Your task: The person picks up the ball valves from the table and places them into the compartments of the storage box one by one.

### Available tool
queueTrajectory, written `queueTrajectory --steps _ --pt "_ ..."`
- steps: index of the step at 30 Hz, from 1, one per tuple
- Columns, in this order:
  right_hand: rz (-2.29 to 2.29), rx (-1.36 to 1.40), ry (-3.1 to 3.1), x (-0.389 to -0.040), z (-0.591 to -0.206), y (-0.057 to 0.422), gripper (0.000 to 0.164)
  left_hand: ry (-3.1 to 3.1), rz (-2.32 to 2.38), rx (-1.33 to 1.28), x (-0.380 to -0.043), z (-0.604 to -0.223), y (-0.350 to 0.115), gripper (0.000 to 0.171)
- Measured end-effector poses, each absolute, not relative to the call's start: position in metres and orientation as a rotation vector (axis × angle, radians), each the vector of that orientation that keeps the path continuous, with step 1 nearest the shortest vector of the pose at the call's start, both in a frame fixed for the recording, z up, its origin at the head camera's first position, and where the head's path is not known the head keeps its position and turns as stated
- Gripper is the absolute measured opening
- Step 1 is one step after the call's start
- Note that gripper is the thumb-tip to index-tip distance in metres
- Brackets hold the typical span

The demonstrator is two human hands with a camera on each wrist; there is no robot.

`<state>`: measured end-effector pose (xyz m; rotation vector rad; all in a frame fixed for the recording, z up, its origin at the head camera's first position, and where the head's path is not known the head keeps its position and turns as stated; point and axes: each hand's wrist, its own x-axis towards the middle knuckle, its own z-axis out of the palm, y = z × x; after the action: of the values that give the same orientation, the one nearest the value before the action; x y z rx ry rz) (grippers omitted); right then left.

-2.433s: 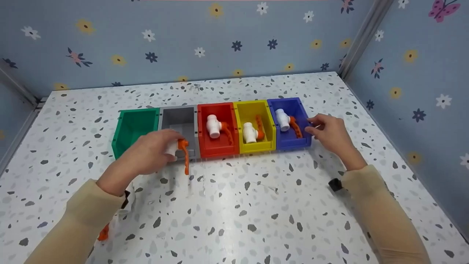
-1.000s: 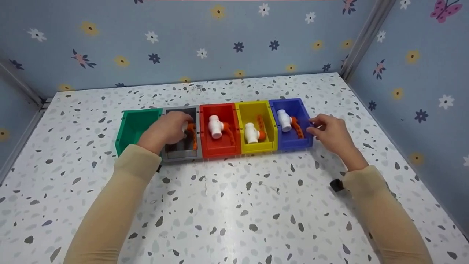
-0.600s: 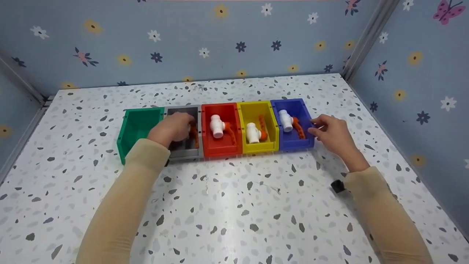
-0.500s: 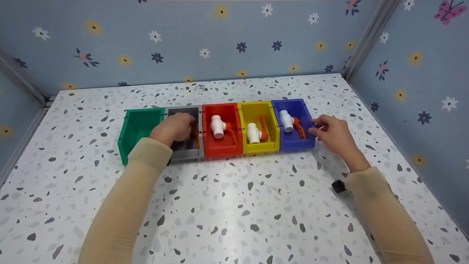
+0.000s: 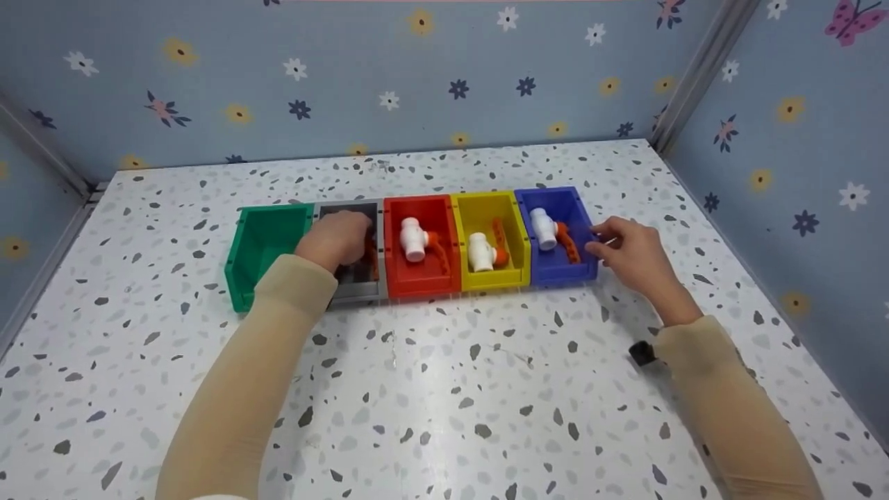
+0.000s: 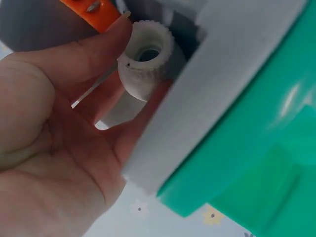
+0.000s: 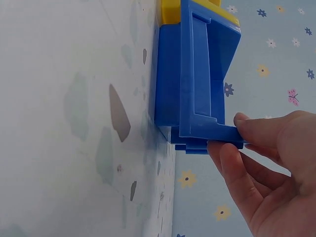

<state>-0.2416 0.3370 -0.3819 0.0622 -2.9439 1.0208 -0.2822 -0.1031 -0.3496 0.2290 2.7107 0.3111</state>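
Observation:
Inside the grey bin [image 5: 358, 290], my left hand [image 5: 336, 238] holds a white ball valve [image 6: 143, 74] with an orange lever handle [image 6: 94, 12]. In the left wrist view the thumb and fingers curl round the valve's white body; the head view hides most of it behind the hand. My right hand [image 5: 628, 253] pinches the right side wall of the blue bin [image 7: 195, 74] between thumb and fingers. Other white valves with orange handles lie in the red bin [image 5: 420, 285], the yellow bin [image 5: 494, 279] and the blue bin. The green bin [image 5: 267, 236] stands left of the grey one.
The bins stand side by side in one row on a white speckled table [image 5: 444, 403]. Behind the table rises a blue flowered panel [image 5: 347, 69], with another panel [image 5: 785, 173] at the right. A small black piece [image 5: 642, 353] shows beside the right cuff.
My left hand carried the valve from the front of the grey bin down into it, then shifted slightly right. The right hand keeps its hold on the blue bin.

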Motion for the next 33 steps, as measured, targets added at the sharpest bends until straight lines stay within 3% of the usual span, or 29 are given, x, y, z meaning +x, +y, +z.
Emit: queueTrajectory --steps 11,18,26,33 --pt "1.015 0.042 -2.945 -0.241 -0.381 0.337 0.028 2.791 0.149 0.315 -0.281 -0.348 -0.099 0.026" --pt "1.034 0.044 -2.943 -0.242 -0.382 0.338 0.027 2.780 0.192 0.304 -0.274 -0.341 -0.099 0.032" --pt "1.041 0.050 -2.944 -0.243 -0.381 0.338 0.028 2.838 0.248 0.325 -0.256 -0.331 -0.109 0.055" --pt "1.031 0.060 -2.939 -0.243 -0.383 0.338 0.028 2.864 0.359 0.366 -0.240 -0.322 -0.125 0.047"
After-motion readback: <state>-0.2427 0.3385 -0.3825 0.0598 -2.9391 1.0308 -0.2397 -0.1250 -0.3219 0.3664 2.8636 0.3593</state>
